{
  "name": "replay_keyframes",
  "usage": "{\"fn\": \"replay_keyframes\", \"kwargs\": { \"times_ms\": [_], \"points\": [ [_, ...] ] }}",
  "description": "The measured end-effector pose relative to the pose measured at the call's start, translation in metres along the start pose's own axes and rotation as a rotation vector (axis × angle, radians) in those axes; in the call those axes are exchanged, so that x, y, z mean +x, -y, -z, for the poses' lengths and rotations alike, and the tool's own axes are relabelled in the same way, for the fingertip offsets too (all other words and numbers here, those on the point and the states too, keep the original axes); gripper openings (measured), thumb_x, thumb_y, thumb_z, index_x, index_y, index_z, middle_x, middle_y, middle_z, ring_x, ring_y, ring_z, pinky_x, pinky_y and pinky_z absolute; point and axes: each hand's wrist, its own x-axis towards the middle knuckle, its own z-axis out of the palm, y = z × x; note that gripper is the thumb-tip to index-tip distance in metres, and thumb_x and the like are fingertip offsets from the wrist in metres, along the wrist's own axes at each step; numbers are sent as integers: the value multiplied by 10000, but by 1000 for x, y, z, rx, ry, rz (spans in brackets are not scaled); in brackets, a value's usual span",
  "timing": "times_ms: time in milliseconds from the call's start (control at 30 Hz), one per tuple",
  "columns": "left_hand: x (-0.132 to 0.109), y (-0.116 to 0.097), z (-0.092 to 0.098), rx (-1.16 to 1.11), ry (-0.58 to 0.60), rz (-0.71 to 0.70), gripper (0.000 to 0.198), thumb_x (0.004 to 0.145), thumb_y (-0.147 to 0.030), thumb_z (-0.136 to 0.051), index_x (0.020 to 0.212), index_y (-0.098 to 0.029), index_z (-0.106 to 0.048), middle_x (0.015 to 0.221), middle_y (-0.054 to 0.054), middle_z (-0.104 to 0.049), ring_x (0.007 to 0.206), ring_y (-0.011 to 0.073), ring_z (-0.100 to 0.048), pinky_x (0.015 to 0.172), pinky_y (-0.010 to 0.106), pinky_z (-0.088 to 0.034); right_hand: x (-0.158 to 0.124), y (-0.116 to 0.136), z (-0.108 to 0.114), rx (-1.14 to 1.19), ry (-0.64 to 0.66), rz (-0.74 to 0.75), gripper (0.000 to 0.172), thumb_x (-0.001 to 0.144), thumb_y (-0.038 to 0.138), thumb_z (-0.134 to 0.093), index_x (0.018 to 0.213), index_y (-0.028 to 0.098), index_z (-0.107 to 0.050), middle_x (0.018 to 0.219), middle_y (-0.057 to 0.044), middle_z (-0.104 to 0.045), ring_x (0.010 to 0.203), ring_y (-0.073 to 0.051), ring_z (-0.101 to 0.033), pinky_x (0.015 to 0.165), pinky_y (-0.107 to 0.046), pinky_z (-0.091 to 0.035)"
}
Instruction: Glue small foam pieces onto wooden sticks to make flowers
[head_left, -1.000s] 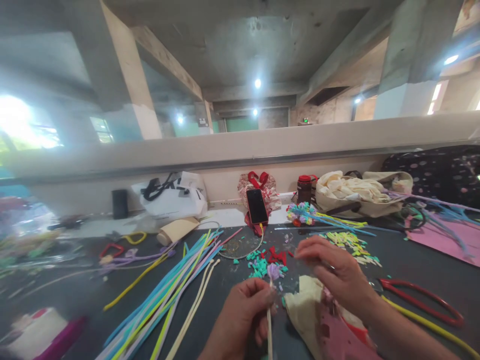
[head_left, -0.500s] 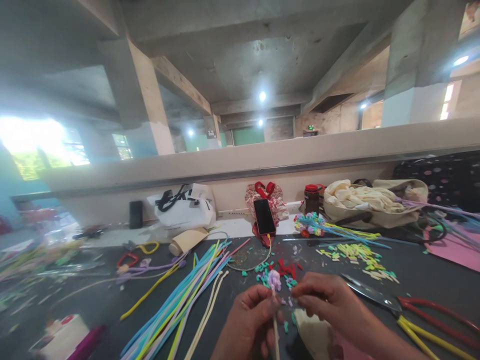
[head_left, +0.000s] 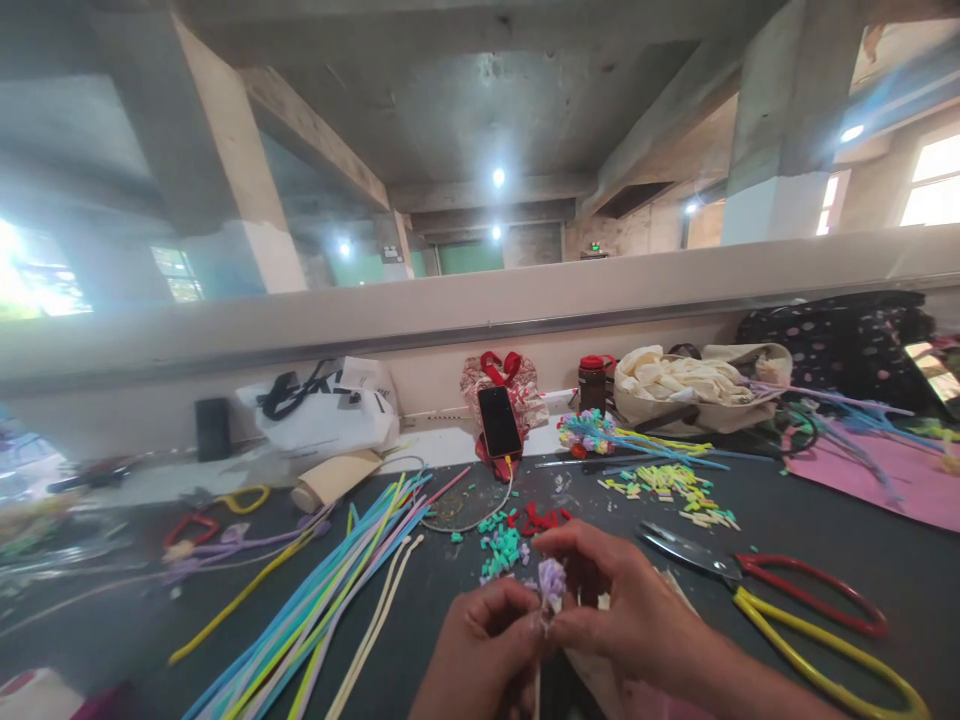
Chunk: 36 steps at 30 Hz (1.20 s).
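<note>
A small lilac fuzzy flower [head_left: 552, 580] stands on a thin pale stem [head_left: 537, 685]. My left hand [head_left: 495, 640] pinches that stem just below the bloom, between thumb and bent fingers. Curled round the flower's right side is my right hand [head_left: 622, 600], its thumb at the base and its forefinger over the top; part of the bloom is hidden by it. Just beyond lie short teal pieces [head_left: 501, 550] and short red pieces [head_left: 541, 518]. Under the right hand shows a pale piece of cloth or paper [head_left: 596, 675], mostly covered.
Large pliers or shears [head_left: 739, 580] with red and yellow handles lie at right. Long coloured fuzzy stems [head_left: 322, 590] spread left. Yellow-green pieces [head_left: 667, 485], a finished flower bunch [head_left: 592, 432], a phone [head_left: 499, 420] on its cable and a dark bottle [head_left: 592, 388] are farther back.
My right hand has moved left and closed in on the flower, its fingers now around it. The left hand still holds the stem. The whole view has turned slightly to the right.
</note>
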Motion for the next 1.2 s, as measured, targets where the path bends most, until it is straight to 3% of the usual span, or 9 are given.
{"fn": "replay_keyframes", "kwargs": {
  "times_ms": [267,700,767,833,933,1100,1200],
  "points": [
    [-4,-6,-6,63,19,-18,297,523,-404,-698,526,-151,-542,367,-63,-435,303,38,-348,343,169,-260,-2,-1,1,-54,-3,96,356,603,101,-631,933,234,-621,755,28,-599,639,-116,-517,563,-206,-386],
    [-1,-1,-3,58,-23,-59,270,513,-360,-710,507,-135,-562,408,-46,-471,367,38,-364,379,164,-262,-2,0,-1,-60,-14,107,247,647,111,-611,867,221,-626,735,30,-603,634,-109,-527,564,-199,-389],
    [-1,0,-3,41,-19,-33,262,529,-362,-699,533,-138,-563,378,-60,-448,336,37,-357,365,164,-259,-4,-1,-1,-78,6,77,299,631,153,-640,918,231,-611,755,26,-606,654,-121,-535,577,-207,-401],
    [-1,0,-2,18,-12,-4,273,544,-384,-687,572,-142,-566,356,-73,-427,301,40,-353,342,164,-247,-5,-1,1,-88,27,42,463,587,183,-680,1030,242,-560,827,15,-608,671,-130,-542,589,-217,-420],
    [0,-1,2,-10,-4,12,321,551,-435,-676,603,-138,-565,412,-39,-512,290,45,-388,317,160,-245,-2,0,7,-52,18,31,589,568,152,-672,1118,251,-488,961,-3,-588,657,-117,-551,571,-213,-436],
    [4,-2,11,-55,36,31,344,557,-453,-674,609,-127,-580,483,-1,-575,289,34,-398,290,141,-241,10,-3,17,142,-72,-37,222,728,212,-512,947,194,-550,767,6,-596,541,-90,-526,435,-179,-378],
    [6,-2,15,-97,55,66,360,541,-468,-681,593,-128,-574,448,-12,-557,274,31,-385,275,134,-235,14,-7,18,202,-74,-148,149,726,192,-447,813,167,-566,546,44,-525,427,-72,-462,367,-160,-317]
  ]
}}
